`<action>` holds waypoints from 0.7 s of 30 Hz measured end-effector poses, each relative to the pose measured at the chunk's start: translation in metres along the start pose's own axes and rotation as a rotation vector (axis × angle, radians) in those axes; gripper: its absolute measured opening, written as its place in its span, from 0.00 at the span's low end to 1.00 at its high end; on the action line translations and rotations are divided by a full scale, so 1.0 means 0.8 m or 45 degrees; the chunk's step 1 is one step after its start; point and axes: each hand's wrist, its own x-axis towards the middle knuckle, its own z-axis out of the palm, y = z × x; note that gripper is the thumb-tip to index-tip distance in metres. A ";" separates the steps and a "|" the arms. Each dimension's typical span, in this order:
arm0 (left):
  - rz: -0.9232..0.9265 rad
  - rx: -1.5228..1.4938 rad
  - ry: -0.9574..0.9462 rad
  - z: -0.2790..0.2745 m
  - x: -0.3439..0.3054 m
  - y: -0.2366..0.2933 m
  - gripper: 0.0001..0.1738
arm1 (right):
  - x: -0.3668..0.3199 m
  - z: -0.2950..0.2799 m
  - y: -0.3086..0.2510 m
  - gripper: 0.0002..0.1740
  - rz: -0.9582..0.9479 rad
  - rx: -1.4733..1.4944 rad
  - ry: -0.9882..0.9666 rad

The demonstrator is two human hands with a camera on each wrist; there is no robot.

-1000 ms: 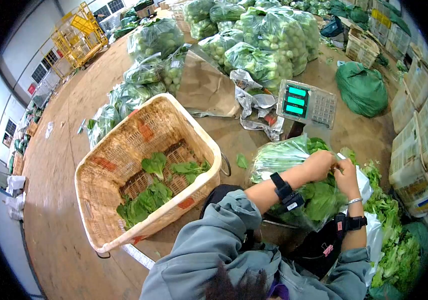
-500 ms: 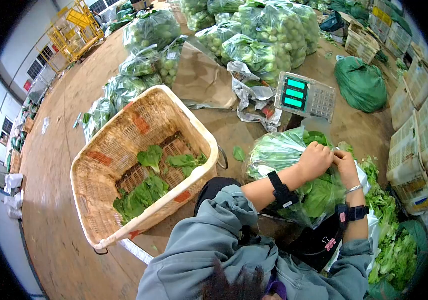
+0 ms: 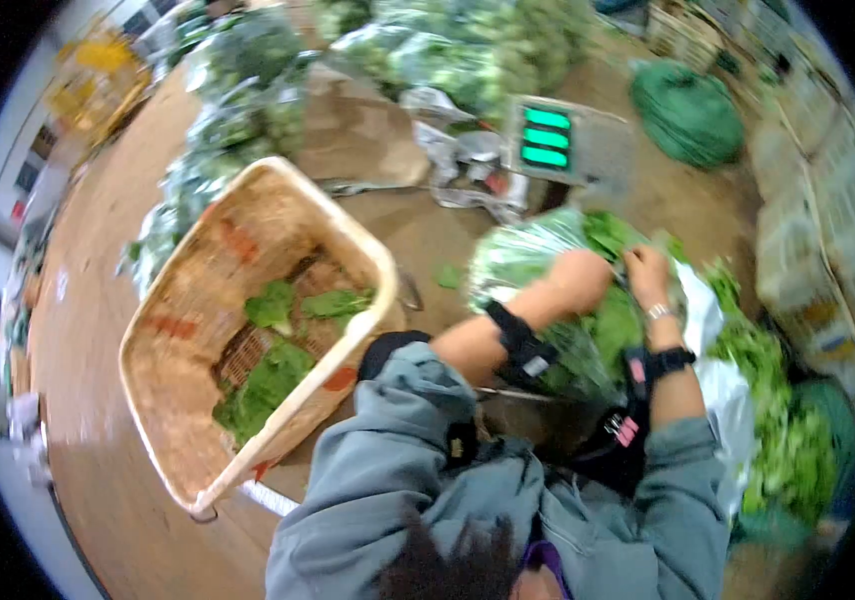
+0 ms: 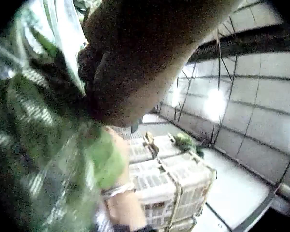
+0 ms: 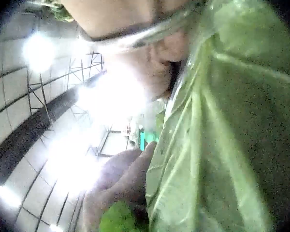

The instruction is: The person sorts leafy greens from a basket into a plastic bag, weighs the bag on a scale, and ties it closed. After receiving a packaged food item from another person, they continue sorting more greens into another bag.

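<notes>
A clear plastic bag point(image 3: 523, 250) of leafy greens lies in front of the person, with broad green leaves point(image 3: 616, 328) at its near side. At the bag's right part, both hands are close together. The left hand point(image 3: 585, 280) has its fingers curled in on the bag's gathered edge; in the left wrist view it is a dark fist above the plastic. Facing it, the right hand point(image 3: 648, 272) pinches the bag's edge. Plastic film point(image 5: 135, 41) stretches across its fingers in the right wrist view, where a large leaf point(image 5: 208, 125) fills the right side.
A worn plastic crate point(image 3: 163, 400) with several loose leaves stands at left. Beyond the bag is a scale with a lit display point(image 3: 546, 137). Lettuce point(image 3: 788, 430) lies at right beside stacked crates point(image 3: 813, 250). Filled bags point(image 3: 238, 110) and a green sack point(image 3: 688, 112) stand farther back.
The head view has shifted, so the scene sits higher and farther left, with blur. Both hands stay at the bag's edge, and a small gap now shows between them.
</notes>
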 end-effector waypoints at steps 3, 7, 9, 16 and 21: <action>0.127 -0.520 -0.124 -0.040 0.003 -0.022 0.18 | -0.005 -0.023 -0.034 0.12 -0.103 0.095 0.176; 0.353 -0.916 -0.098 -0.034 0.016 -0.005 0.10 | -0.014 -0.054 -0.057 0.11 0.006 0.281 0.065; 0.355 -1.156 -0.177 -0.035 0.013 -0.001 0.11 | -0.013 -0.056 -0.058 0.09 0.421 1.156 -0.271; 0.217 -0.998 -0.179 -0.055 -0.009 0.000 0.12 | 0.000 -0.079 -0.063 0.05 0.522 1.363 -0.961; 0.150 -0.515 -0.230 -0.036 -0.030 0.004 0.11 | 0.010 -0.052 -0.012 0.07 0.442 0.929 -1.064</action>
